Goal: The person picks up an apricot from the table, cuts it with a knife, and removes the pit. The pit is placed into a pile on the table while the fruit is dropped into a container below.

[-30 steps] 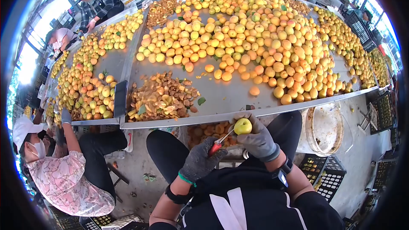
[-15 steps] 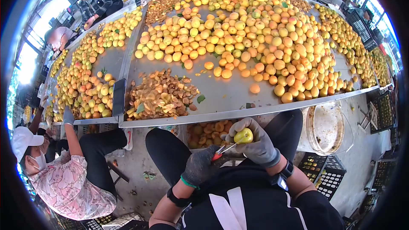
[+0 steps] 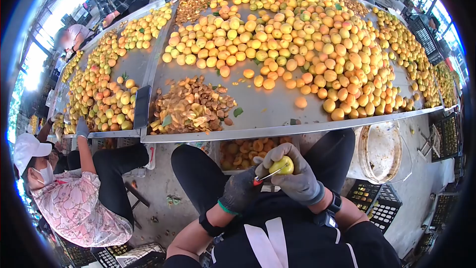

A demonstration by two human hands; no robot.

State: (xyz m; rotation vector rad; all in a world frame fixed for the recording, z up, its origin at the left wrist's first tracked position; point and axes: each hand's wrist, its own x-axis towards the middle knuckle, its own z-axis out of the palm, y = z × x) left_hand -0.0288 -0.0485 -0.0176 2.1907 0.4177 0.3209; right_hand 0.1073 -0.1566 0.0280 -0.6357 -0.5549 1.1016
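Note:
My left hand point(image 3: 239, 189), in a dark glove, is closed around a small knife point(image 3: 257, 181) with a red handle. In my right hand point(image 3: 303, 181), which wears a grey glove, a yellow-green apricot point(image 3: 282, 165) is gripped between thumb and fingers. The thin blade lies against the fruit's left side; how deep it reaches cannot be told. Both hands are over my lap, in front of the table edge. Just beyond them, under the table, a crate point(image 3: 216, 161) contains cut apricot halves point(image 3: 244, 150).
A metal table point(image 3: 267, 111) bears many apricots point(image 3: 342, 64), a heap of pits and scraps point(image 3: 193, 106) and a phone-like dark slab point(image 3: 142, 106). A dirty white bucket point(image 3: 364, 156) and black crate point(image 3: 384, 208) stand right. A co-worker point(image 3: 82, 203) sits left; others work behind.
My hands have drawn closer together and slightly lower, and the fruit has turned in my right hand. The knife blade now lies across the apricot's side. The view has shifted slightly.

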